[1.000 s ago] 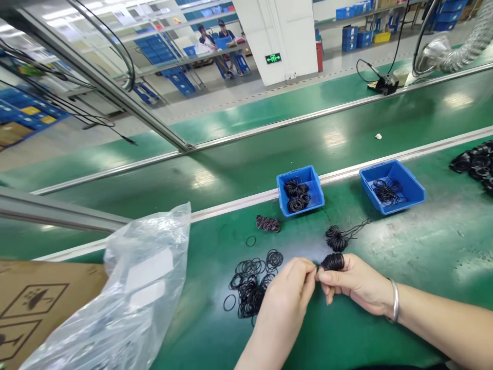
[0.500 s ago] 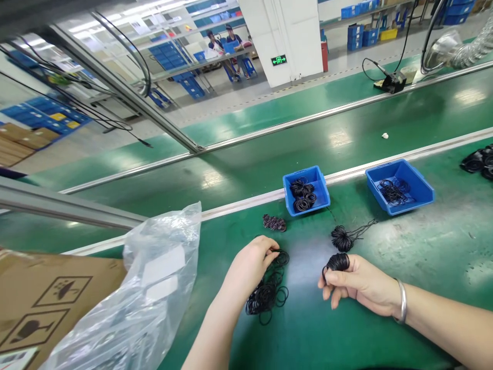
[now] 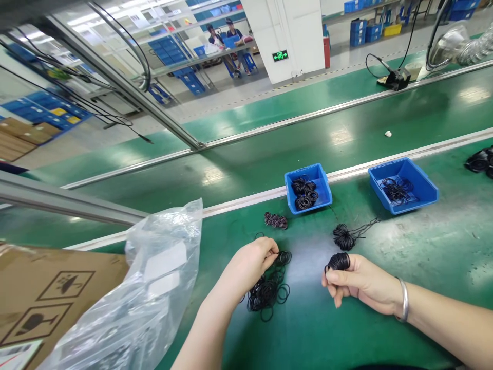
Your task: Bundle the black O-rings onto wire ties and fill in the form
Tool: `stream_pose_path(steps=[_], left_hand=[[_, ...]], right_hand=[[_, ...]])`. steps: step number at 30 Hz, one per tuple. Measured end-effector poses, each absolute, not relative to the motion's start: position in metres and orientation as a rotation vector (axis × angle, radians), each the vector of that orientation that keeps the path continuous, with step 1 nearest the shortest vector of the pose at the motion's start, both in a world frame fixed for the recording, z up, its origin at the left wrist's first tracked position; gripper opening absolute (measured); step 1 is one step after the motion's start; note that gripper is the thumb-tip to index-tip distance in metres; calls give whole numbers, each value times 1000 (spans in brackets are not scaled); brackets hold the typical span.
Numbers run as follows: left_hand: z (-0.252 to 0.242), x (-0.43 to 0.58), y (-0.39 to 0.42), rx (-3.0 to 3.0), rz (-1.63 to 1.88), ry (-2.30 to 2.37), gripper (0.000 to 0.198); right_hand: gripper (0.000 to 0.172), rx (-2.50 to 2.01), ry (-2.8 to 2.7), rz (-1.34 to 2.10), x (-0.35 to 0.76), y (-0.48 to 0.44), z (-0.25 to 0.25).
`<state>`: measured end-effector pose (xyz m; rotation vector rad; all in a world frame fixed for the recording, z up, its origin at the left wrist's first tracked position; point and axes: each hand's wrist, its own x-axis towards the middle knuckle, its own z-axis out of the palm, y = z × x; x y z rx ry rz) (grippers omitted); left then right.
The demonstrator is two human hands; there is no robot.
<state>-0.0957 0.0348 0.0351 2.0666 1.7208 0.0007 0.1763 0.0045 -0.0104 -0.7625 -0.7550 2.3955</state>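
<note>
My right hand [image 3: 360, 285] is closed around a stack of black rubber rings [image 3: 338, 261] that sticks out above the thumb. My left hand [image 3: 249, 264] rests on a loose pile of black rings [image 3: 269, 293] on the green bench, its fingertips pinching at rings near the pile's top. A tied bundle of rings [image 3: 344, 236] with trailing string lies just beyond my right hand. A small dark cluster of rings [image 3: 275, 220] lies beyond my left hand.
Two blue bins [image 3: 325, 191] [image 3: 421, 180] holding black rings stand by the metal rail [image 3: 246, 200]. A clear plastic bag [image 3: 146, 298] over a cardboard box [image 3: 46, 293] sits at the left. More black rings [image 3: 479, 162] lie at the far right. People sit far behind.
One second ago both hands met at the stack. My left hand has since moved left and down onto the loose pile; my right hand stays put with the stack.
</note>
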Motion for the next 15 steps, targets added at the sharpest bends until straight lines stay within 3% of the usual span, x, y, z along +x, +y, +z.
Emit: stream_pose_path(steps=[15], left_hand=[[52,-111,28,2070,-40,1827,27]], right_hand=[[32,-778,-774,2400,177,4,-11]])
